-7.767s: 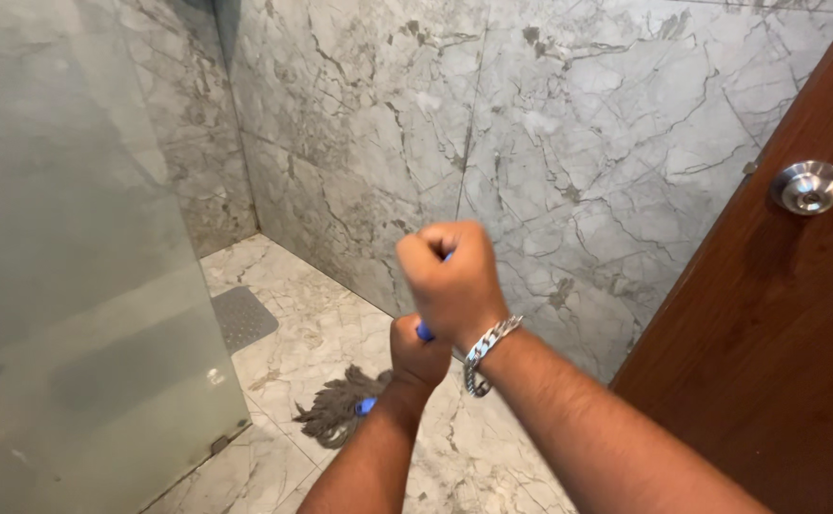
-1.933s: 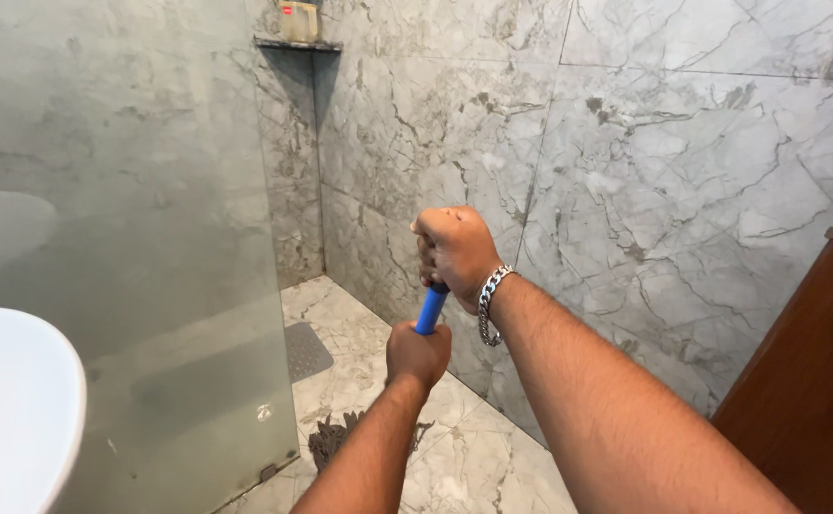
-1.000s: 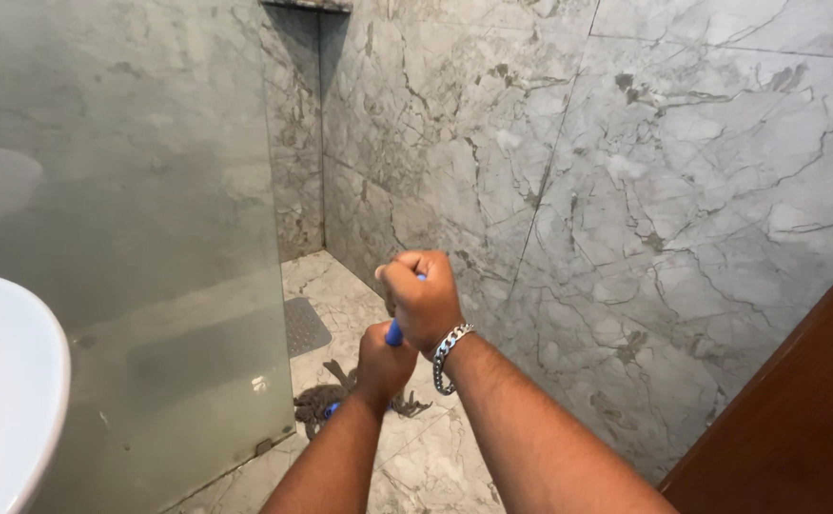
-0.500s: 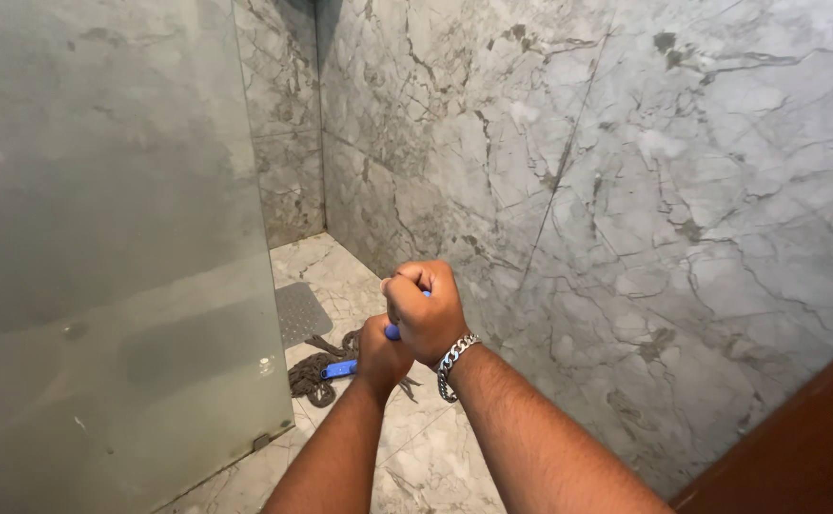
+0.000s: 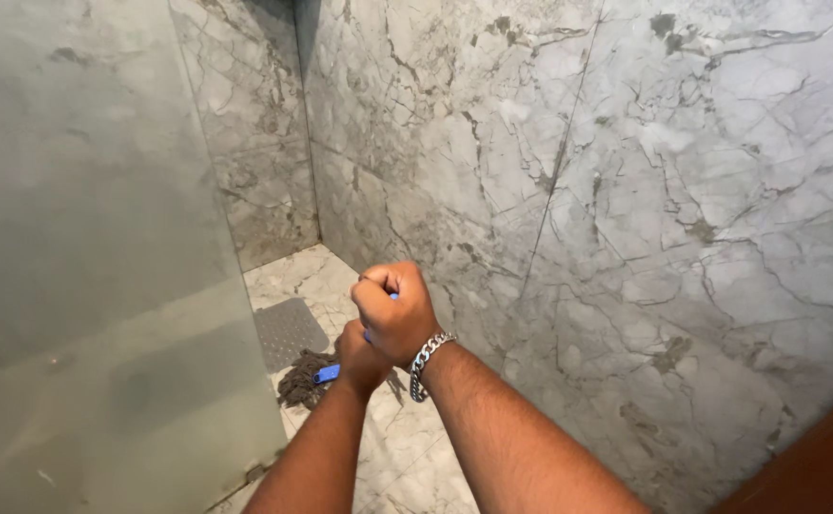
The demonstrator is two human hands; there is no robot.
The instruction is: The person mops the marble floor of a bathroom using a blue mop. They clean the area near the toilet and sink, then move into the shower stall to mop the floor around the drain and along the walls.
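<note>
Both my hands grip the blue handle [image 5: 327,374] of a mop. My right hand [image 5: 395,309], with a silver chain bracelet on the wrist, is the upper fist. Just below and in front of it, my left hand [image 5: 358,354] is closed around the handle. Only short bits of the handle show beyond the fists. The grey string mop head [image 5: 298,377] lies on the marble floor [image 5: 388,447], beside the grey drain mat [image 5: 288,330] in the shower area.
A frosted glass shower screen [image 5: 93,257] stands at the left, its lower edge near the mop head. Grey marble walls [image 5: 626,209] rise ahead and to the right. A strip of brown wooden door [image 5: 816,466] shows at the bottom right corner.
The mop head has slid farther into the shower area, toward the drain mat. My hands have moved left and a little down. The white basin and the door knob have left the view.
</note>
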